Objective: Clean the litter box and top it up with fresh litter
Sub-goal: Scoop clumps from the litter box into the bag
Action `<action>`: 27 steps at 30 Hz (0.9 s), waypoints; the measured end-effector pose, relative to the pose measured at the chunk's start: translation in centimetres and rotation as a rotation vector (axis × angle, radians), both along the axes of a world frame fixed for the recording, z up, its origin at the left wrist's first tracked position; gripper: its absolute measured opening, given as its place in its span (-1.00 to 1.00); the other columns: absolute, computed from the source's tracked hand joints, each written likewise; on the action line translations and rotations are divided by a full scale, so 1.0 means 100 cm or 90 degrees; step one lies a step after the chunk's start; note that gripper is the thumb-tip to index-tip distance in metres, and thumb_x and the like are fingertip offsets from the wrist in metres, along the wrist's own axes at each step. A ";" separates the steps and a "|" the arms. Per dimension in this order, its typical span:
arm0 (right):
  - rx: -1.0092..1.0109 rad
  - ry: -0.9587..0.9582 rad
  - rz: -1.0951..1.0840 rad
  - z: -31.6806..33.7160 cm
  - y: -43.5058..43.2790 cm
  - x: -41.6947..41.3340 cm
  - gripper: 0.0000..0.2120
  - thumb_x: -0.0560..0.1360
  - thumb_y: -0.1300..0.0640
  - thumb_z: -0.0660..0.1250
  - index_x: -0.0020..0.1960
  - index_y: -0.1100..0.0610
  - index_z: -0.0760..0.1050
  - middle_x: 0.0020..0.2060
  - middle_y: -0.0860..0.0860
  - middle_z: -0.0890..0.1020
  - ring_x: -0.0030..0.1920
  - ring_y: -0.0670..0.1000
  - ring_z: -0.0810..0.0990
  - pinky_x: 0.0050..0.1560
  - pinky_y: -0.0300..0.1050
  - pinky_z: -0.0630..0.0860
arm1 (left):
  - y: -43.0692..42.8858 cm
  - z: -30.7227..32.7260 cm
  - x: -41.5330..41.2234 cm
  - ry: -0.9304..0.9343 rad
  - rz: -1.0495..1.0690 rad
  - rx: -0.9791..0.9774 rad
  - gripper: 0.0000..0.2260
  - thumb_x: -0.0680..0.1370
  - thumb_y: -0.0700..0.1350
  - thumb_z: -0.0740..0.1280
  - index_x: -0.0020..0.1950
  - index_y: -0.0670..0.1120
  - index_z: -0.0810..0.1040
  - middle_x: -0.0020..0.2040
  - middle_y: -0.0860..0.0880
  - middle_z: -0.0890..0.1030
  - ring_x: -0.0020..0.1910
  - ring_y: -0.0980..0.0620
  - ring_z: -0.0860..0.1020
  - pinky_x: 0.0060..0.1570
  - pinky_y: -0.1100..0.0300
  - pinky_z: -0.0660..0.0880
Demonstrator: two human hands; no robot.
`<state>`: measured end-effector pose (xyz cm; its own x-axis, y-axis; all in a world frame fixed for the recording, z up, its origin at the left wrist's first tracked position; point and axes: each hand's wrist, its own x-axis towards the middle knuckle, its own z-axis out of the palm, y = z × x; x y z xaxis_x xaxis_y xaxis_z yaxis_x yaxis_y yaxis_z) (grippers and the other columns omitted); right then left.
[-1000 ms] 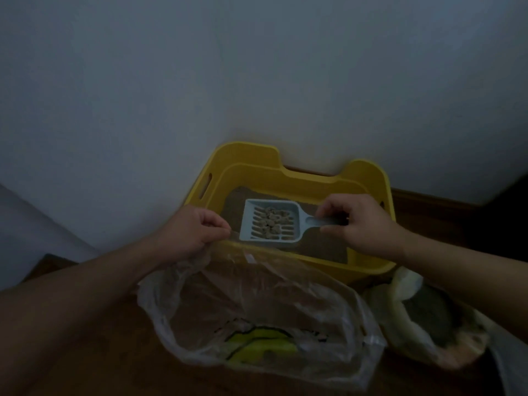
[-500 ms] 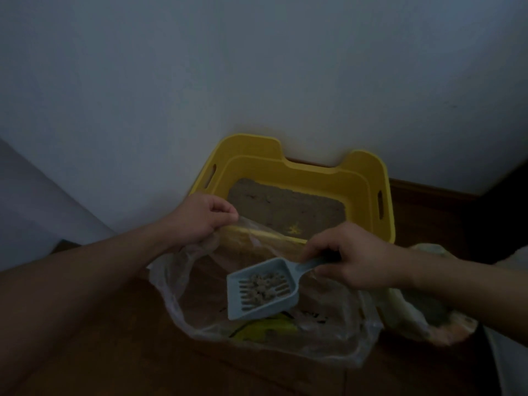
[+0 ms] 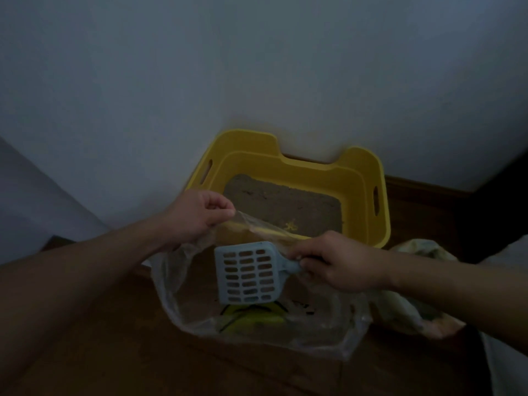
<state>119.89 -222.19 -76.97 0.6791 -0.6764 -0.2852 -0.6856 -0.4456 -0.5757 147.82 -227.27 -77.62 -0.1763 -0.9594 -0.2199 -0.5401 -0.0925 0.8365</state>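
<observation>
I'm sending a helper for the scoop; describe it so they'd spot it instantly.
Find the yellow litter box against the white wall. In front of it, the right hand holds the scoop over an open clear plastic bag. It is the only pale blue, slotted thing there.

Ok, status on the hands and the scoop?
Left hand pinches bag rim. Right hand grips scoop by handle, tipped over open bag. Litter box behind, nothing blocking.

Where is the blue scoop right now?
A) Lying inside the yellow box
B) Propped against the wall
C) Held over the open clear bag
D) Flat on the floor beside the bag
C: the right hand grips the scoop by its handle above the clear bag, whose edge the left hand pinches, in front of the yellow litter box.
</observation>
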 end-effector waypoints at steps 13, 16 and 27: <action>0.071 -0.199 -0.188 0.019 -0.011 -0.019 -0.77 0.59 0.26 0.29 -0.02 -0.06 0.59 -0.19 -0.04 0.63 -0.17 -0.11 0.58 -0.14 -0.17 0.52 | -0.004 -0.004 0.003 0.024 0.031 0.040 -0.90 0.52 -0.21 0.44 -0.19 -0.10 0.69 -0.24 -0.21 0.65 -0.25 -0.03 0.49 -0.21 0.10 0.40; -0.005 -0.209 -0.246 0.023 -0.024 -0.027 -0.78 0.58 0.23 0.32 -0.07 -0.08 0.58 -0.20 -0.07 0.61 -0.17 -0.12 0.55 -0.13 -0.16 0.50 | -0.006 -0.006 0.003 -0.023 0.049 0.027 -0.86 0.53 -0.18 0.44 -0.23 -0.05 0.67 -0.41 0.01 0.57 -0.42 0.07 0.42 -0.44 0.25 0.34; -0.205 0.223 -0.340 -0.003 -0.084 -0.046 -0.82 0.50 0.18 0.34 0.07 0.09 0.63 -0.23 -0.04 0.58 -0.30 -0.11 0.50 -0.41 -0.26 0.36 | -0.019 -0.014 -0.004 -0.022 0.063 0.015 -0.92 0.53 -0.14 0.46 -0.17 -0.07 0.68 -0.54 0.15 0.49 -0.59 0.26 0.36 -0.54 0.34 0.29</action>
